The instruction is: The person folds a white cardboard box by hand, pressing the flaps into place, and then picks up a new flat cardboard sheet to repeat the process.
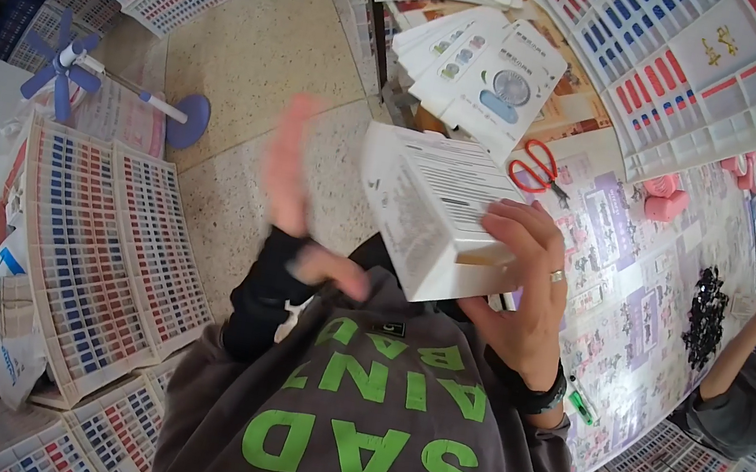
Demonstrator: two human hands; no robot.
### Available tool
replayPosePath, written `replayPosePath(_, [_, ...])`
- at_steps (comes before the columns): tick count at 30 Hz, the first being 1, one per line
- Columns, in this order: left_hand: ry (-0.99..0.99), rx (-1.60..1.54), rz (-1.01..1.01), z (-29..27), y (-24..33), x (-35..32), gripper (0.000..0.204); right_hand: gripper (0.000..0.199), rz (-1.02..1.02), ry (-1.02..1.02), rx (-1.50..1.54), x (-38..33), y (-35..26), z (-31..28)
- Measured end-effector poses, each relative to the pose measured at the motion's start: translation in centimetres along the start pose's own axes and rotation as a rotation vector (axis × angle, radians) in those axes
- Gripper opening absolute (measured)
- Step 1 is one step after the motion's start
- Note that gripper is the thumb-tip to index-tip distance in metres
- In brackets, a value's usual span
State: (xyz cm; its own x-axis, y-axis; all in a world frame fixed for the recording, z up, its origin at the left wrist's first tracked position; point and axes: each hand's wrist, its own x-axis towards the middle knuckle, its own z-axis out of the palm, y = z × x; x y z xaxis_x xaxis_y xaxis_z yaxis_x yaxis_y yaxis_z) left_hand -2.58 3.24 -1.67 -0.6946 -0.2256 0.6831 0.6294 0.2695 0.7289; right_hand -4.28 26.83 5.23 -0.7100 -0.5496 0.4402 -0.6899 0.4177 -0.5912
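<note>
A white cardboard box [449, 193] with printed sides is held tilted in front of my chest. My right hand [533, 285] wraps around its right end, thumb below and fingers over the top edge. That end looks partly open, with something yellowish showing inside; what it is cannot be made out. My left hand [289, 192] is blurred by motion, to the left of the box and apart from it. Its thumb is spread wide from the raised fingers, and nothing shows in it.
Red-handled scissors [535, 167] and flat printed cartons [497, 77] lie on the table beyond the box. A white tray [699, 79] of red and blue pieces, a heap of black parts [706, 318] and a green cutter [581, 407] are rightward, near a co-worker's arm [747, 344]. A purple fan [77, 75] stands left.
</note>
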Motion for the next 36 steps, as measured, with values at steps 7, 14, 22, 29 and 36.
replayPosePath(7, [-0.481,-0.03,-0.356,-7.9,0.3,1.8,0.023,0.055,-0.235,-0.006,0.235,1.9,2.7,-2.3])
replayPosePath(14, [-1.209,-0.478,-0.547,-9.1,3.1,4.2,0.025,0.047,-0.303,-0.061,0.308,2.7,3.5,-4.9])
replayPosePath(22, [-1.084,-0.723,-0.484,0.5,-0.6,-0.9,0.031,0.048,-0.431,-0.341,0.184,3.3,1.2,-3.0])
replayPosePath(29, [-0.905,-0.751,-0.482,1.3,-1.6,-2.9,0.036,0.059,-0.266,-0.294,0.175,3.4,0.0,-1.4])
replayPosePath(36, [-0.844,-0.751,-0.451,1.5,-2.1,-3.8,0.042,0.067,-0.21,-0.211,0.287,2.9,1.2,0.7])
